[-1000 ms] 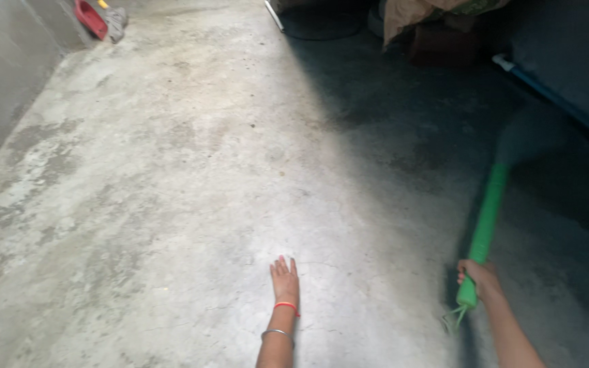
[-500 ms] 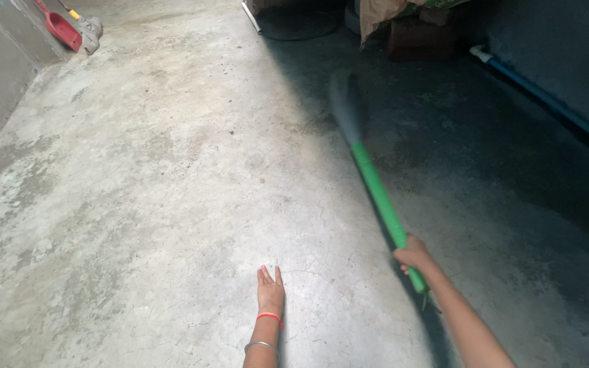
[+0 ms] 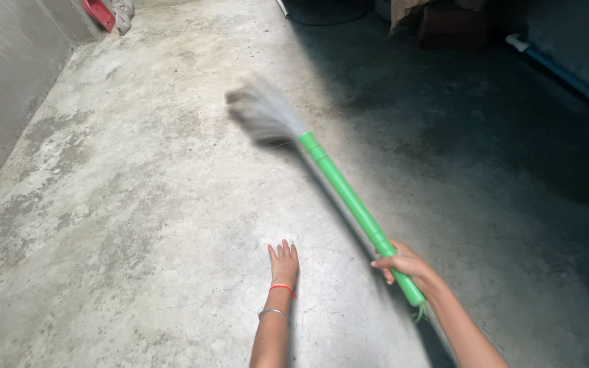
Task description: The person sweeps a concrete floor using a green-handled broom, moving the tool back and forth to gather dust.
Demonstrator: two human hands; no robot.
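Far off up and left of the broom there's a red dustpan (image 3: 99, 13) leaning by the grey wall (image 3: 8, 88), with some pale rag-looking thing (image 3: 124, 9) right beside it, too small to tell what. The concrete floor (image 3: 138, 204) is patchy and bright on that side of the broom, and goes dark and shadowed on the other side. The broom (image 3: 322, 163) runs diagonally, its soft grey bristles (image 3: 260, 112) up at the far end and blurred, low over the floor, can't say if they're touching it. Just left of the handle's lower end, the left hand (image 3: 283, 262) hangs flat, fingers straight and together, holding nothing, red thread and a metal bangle on the wrist. The right hand (image 3: 403, 264) is wrapped tight round the green handle (image 3: 356, 204) near its bottom end. Way past the broom to the upper right, a blue pipe (image 3: 567, 75) runs along the dark wall, a brownish box (image 3: 451, 24) near it.
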